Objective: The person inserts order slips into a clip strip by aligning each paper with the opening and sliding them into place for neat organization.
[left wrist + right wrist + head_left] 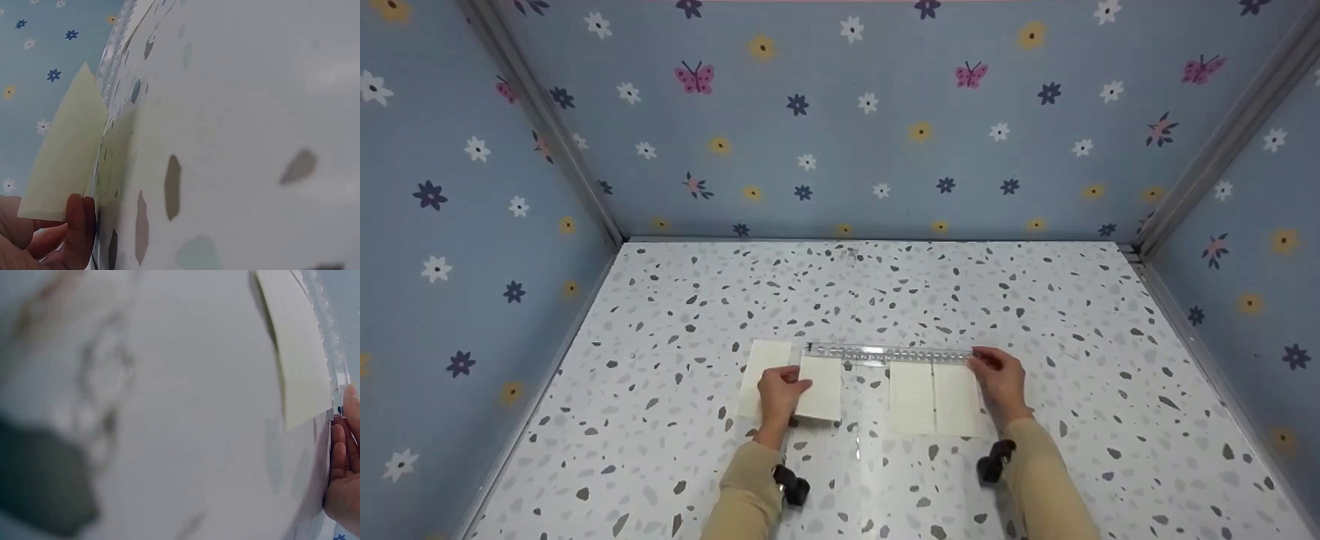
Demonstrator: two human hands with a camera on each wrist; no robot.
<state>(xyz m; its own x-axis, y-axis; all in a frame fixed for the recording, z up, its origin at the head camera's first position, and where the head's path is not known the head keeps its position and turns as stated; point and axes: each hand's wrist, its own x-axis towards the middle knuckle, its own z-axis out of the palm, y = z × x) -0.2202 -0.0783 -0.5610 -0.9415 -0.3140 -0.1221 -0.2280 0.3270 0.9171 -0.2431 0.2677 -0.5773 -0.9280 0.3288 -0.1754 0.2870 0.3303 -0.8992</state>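
My left hand [780,390] pinches the edge of a pale yellow paper sheet [821,397]. In the left wrist view this sheet [67,146] stands tilted up off the table, with a fingertip over its lower edge. Another pale sheet [765,360] lies partly behind that hand. Across the tops of the sheets runs a clear plastic strip [877,354] with a row of round shapes. My right hand [1001,379] pinches the strip's right end between thumb and fingers. Two more pale sheets [911,397] lie side by side below the strip, close to the right hand.
The white speckled table [855,300] has patterned blue panels [840,112] at its back and both sides. Metal posts [547,127] join the panels at the corners. A black wrist device [791,486] sits at each sleeve.
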